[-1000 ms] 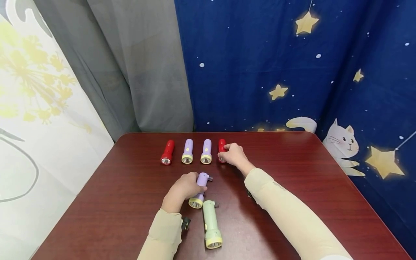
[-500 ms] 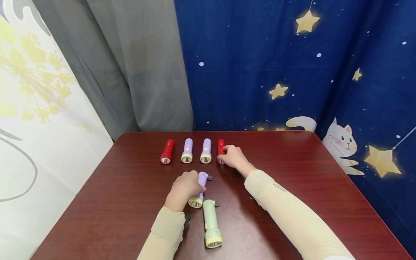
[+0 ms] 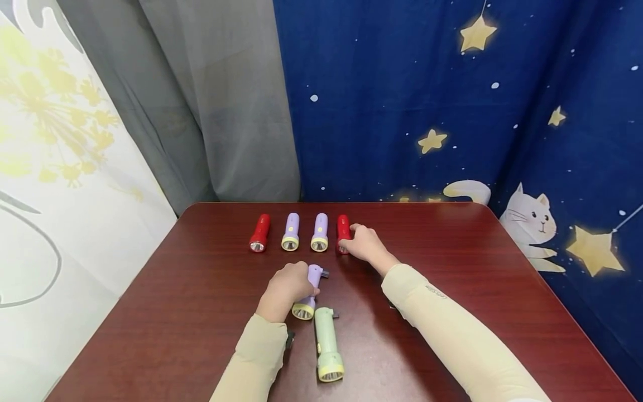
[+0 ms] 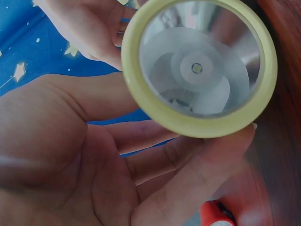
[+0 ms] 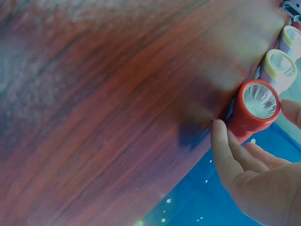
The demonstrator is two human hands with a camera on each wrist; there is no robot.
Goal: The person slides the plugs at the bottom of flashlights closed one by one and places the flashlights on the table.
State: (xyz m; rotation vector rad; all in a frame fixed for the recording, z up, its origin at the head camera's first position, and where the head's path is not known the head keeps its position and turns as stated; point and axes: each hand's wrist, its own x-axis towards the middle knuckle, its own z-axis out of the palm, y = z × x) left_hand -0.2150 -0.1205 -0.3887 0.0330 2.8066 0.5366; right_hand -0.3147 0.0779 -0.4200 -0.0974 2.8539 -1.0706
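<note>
My left hand (image 3: 288, 286) grips a purple flashlight (image 3: 315, 274) with a yellow head, over the middle of the table. Its lens (image 4: 200, 66) fills much of the left wrist view, thumb and fingers on either side of the body behind it. At the far row's right end lies a red flashlight (image 3: 343, 228); my right hand (image 3: 365, 244) is spread loosely around it. In the right wrist view the thumb (image 5: 292, 112) is right at the red rim, while the index fingertip (image 5: 219, 127) sits on the other side, a little apart. A green flashlight (image 3: 326, 340) lies nearest me.
Left of that red flashlight, two purple flashlights (image 3: 320, 230) and another red flashlight (image 3: 260, 231) lie in a row, lenses toward me. The dark red table (image 3: 201, 312) ends at a grey curtain (image 3: 241, 111) and a blue starry curtain (image 3: 377, 111).
The fingers of my right hand have eased slightly away from the red flashlight, which stays in place. My left hand has rolled a little over the purple flashlight.
</note>
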